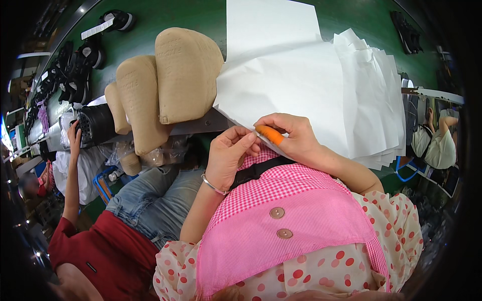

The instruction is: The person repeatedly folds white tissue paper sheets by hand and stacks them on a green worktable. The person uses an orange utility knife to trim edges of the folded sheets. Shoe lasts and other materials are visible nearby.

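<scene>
A pile of large white paper sheets (286, 70) lies on the green table in front of me, its right edges fanned out. At the near edge of the pile, my left hand (228, 150) and my right hand (296, 135) meet above my pink checked apron. Thumb and forefinger of the left hand are pinched together at the paper's edge. My right hand grips that same edge, with an orange finger cot (270, 134) on one digit, seemingly the thumb. The fingertips partly hide what is between them. Left of the paper stand several tan foot-shaped forms (186, 75).
Black shoes (83, 65) line the table's left side, and another dark pair (406, 32) lies at far right. A black perforated container (95, 125) is at left, touched by a co-worker's hand (74, 138). That person, in a red shirt, sits close on my left.
</scene>
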`<state>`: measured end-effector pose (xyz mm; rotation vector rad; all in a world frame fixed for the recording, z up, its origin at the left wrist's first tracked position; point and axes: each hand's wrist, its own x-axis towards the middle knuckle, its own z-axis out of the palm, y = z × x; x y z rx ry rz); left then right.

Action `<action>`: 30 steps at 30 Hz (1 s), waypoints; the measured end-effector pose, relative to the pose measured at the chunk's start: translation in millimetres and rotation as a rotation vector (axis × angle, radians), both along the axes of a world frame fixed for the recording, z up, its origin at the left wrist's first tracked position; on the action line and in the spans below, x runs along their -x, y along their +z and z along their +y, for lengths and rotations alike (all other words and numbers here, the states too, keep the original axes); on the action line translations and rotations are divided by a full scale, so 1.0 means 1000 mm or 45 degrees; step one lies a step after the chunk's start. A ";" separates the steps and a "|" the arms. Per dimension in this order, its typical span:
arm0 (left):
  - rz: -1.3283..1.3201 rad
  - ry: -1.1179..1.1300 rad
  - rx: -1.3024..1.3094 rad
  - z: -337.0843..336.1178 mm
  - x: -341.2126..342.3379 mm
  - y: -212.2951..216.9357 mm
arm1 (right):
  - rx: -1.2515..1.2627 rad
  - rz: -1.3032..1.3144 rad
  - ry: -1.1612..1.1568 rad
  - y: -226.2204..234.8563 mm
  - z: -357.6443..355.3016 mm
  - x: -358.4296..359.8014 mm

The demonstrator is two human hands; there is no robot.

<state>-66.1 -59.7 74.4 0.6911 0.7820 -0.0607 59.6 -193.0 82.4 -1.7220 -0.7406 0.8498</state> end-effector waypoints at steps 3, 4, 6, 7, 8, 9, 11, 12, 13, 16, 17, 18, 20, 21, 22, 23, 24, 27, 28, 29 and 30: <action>0.002 -0.020 -0.093 0.000 0.000 0.003 | -0.007 0.021 -0.022 0.005 0.000 -0.001; -0.005 -0.023 -0.156 0.000 0.000 0.004 | 0.008 0.032 -0.039 0.007 0.000 -0.001; -0.007 -0.030 -0.230 -0.001 -0.001 0.005 | 0.024 -0.012 -0.018 0.007 -0.002 -0.003; -0.002 -0.034 -0.242 -0.002 -0.002 0.005 | 0.024 -0.066 0.020 0.007 -0.005 -0.004; 0.004 -0.038 -0.253 -0.002 -0.002 0.005 | 0.024 -0.120 0.058 0.006 -0.006 -0.005; 0.003 -0.040 -0.227 -0.002 -0.003 0.006 | 0.027 -0.108 0.063 0.005 -0.006 -0.004; 0.002 -0.043 -0.175 0.000 -0.004 0.008 | 0.032 -0.085 0.074 0.003 -0.006 -0.002; 0.014 -0.040 -0.172 0.000 -0.004 0.009 | 0.034 -0.056 0.075 0.004 -0.006 -0.002; 0.026 -0.037 -0.168 -0.001 -0.005 0.011 | 0.036 -0.028 0.078 0.006 -0.005 -0.003; 0.039 -0.031 -0.146 -0.001 -0.006 0.012 | 0.035 -0.035 0.079 0.007 -0.006 -0.003; 0.041 -0.030 -0.137 -0.001 -0.006 0.011 | 0.034 -0.053 0.080 0.006 -0.006 -0.003; 0.037 -0.033 -0.132 0.000 -0.006 0.011 | 0.025 -0.101 0.082 0.005 -0.006 -0.002; 0.030 -0.041 -0.124 0.000 -0.005 0.009 | 0.007 -0.199 0.086 0.004 -0.006 0.000; 0.032 -0.037 -0.112 0.000 -0.005 0.008 | -0.014 -0.257 0.105 0.003 -0.006 0.000; 0.035 -0.032 -0.100 0.000 -0.004 0.008 | -0.035 -0.316 0.125 0.003 -0.006 0.000; 0.038 -0.028 -0.089 0.000 -0.004 0.007 | -0.055 -0.374 0.144 0.002 -0.006 0.000; 0.041 -0.032 -0.085 0.000 -0.004 0.006 | -0.064 -0.394 0.150 0.003 -0.006 0.000; 0.052 -0.041 -0.078 -0.001 -0.003 0.005 | -0.084 -0.452 0.169 0.004 -0.007 0.001; 0.057 -0.041 -0.076 -0.002 -0.003 0.006 | -0.086 -0.471 0.177 0.003 -0.007 0.000; 0.063 -0.040 -0.074 -0.002 -0.003 0.006 | -0.089 -0.491 0.185 0.002 -0.008 -0.001; 0.062 -0.038 -0.060 -0.002 -0.003 0.006 | -0.093 -0.486 0.187 0.002 -0.008 0.000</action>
